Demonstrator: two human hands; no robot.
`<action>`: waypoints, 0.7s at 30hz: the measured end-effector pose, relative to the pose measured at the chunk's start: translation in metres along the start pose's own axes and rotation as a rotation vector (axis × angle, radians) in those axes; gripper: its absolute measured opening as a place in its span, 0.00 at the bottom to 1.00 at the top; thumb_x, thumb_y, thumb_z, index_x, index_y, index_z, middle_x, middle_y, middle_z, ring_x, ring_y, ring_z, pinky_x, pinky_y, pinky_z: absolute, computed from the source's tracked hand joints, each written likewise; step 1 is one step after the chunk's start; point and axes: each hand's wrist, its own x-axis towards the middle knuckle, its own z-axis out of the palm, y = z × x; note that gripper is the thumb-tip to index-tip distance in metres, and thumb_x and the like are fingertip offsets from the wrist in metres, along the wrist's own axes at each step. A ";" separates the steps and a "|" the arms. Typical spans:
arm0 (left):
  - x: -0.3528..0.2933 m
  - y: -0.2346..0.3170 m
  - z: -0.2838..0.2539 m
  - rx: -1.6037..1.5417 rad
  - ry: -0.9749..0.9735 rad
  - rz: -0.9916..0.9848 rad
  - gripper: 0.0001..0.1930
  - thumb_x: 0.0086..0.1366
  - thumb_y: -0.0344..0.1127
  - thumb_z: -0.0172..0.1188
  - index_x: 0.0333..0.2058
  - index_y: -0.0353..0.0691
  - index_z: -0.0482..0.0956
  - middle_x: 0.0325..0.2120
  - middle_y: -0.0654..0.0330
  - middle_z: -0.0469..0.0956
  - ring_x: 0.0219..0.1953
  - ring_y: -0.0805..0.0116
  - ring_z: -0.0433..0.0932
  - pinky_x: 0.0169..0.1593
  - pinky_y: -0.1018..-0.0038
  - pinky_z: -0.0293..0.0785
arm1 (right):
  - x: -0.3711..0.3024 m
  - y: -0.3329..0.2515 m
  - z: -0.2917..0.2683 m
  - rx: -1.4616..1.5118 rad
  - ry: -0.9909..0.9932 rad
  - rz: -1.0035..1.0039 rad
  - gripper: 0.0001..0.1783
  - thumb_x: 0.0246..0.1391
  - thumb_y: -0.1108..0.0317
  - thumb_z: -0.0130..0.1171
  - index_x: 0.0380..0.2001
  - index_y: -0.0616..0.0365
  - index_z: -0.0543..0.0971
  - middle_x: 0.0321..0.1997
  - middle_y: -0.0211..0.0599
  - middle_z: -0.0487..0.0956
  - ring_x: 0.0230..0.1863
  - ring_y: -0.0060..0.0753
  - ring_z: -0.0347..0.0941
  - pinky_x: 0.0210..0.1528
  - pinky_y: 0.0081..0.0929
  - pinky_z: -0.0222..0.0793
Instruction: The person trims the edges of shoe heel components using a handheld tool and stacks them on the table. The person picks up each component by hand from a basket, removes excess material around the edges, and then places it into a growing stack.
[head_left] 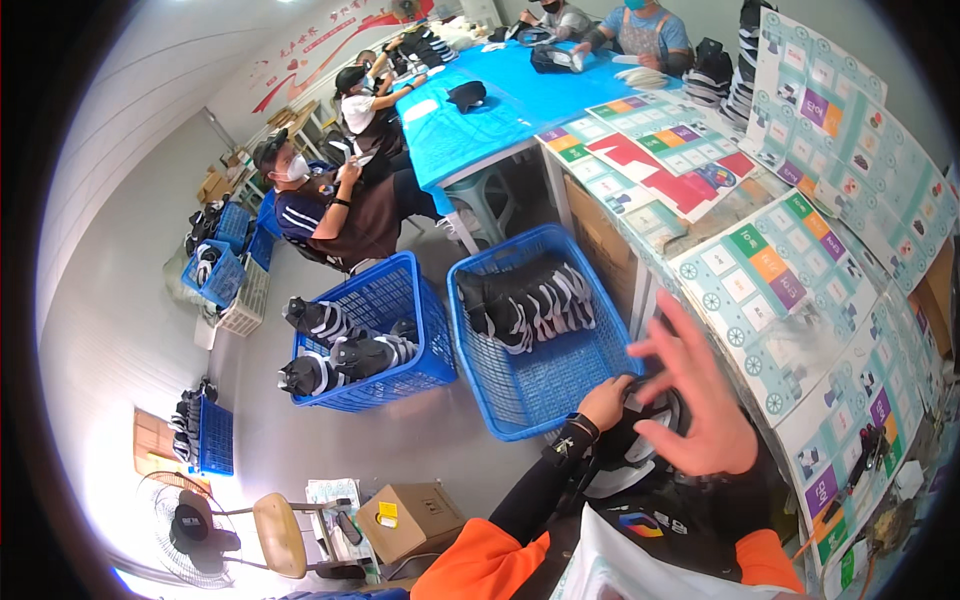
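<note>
A workroom with a grey floor [340, 440] spreads out below pale walls. At the lower right is a black-and-white upper [622, 442], its outline hard to make out: dark sleeves and apron merge with it, and the right hand [698, 405] covers part of it. The left hand [603, 404] grips the upper's dark edge, which runs up and to the right from its fingers. The right hand is blurred, fingers spread and grasping nothing, just in front of the upper; whether it touches is unclear. Just beyond the left hand stands a blue basket [497, 428], uppers [530, 305] packed in a row at its far end, its near end bare. A bench [790, 355] bounds the right side closely; to the left, past a second basket [432, 345], floor lies open. The round view cuts off the bench's far right
</note>
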 end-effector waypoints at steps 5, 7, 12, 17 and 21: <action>0.001 -0.014 -0.002 -0.038 0.013 0.023 0.18 0.71 0.32 0.56 0.58 0.49 0.77 0.45 0.44 0.82 0.48 0.38 0.82 0.52 0.48 0.78 | 0.002 0.021 0.001 0.201 0.176 -0.146 0.56 0.47 0.83 0.60 0.81 0.62 0.52 0.87 0.54 0.37 0.56 0.40 0.78 0.45 0.30 0.78; 0.000 -0.038 0.004 -0.035 0.034 0.099 0.18 0.71 0.32 0.56 0.59 0.49 0.77 0.45 0.45 0.83 0.48 0.38 0.82 0.51 0.49 0.78 | -0.002 0.006 0.008 0.336 0.000 -0.183 0.56 0.46 0.86 0.58 0.80 0.64 0.51 0.87 0.52 0.38 0.44 0.40 0.82 0.42 0.30 0.77; -0.001 0.013 -0.025 0.091 -0.021 -0.054 0.16 0.69 0.32 0.56 0.54 0.49 0.78 0.45 0.46 0.83 0.48 0.41 0.82 0.50 0.50 0.80 | 0.006 -0.007 0.004 -0.194 0.007 -0.071 0.18 0.43 0.85 0.58 0.40 0.64 0.83 0.49 0.50 0.81 0.31 0.39 0.81 0.32 0.30 0.71; 0.001 0.024 -0.027 0.178 -0.013 -0.186 0.18 0.64 0.29 0.59 0.53 0.47 0.79 0.52 0.48 0.80 0.50 0.41 0.82 0.50 0.51 0.81 | -0.009 0.088 0.008 0.866 -0.549 0.159 0.05 0.45 0.80 0.59 0.18 0.61 0.79 0.20 0.38 0.76 0.22 0.35 0.71 0.29 0.28 0.64; 0.005 0.020 -0.025 0.064 0.195 0.198 0.16 0.66 0.37 0.66 0.52 0.47 0.84 0.50 0.58 0.82 0.50 0.51 0.81 0.53 0.60 0.79 | -0.091 0.201 0.038 -0.350 0.113 0.582 0.12 0.58 0.67 0.67 0.40 0.64 0.79 0.33 0.44 0.80 0.32 0.48 0.77 0.37 0.37 0.74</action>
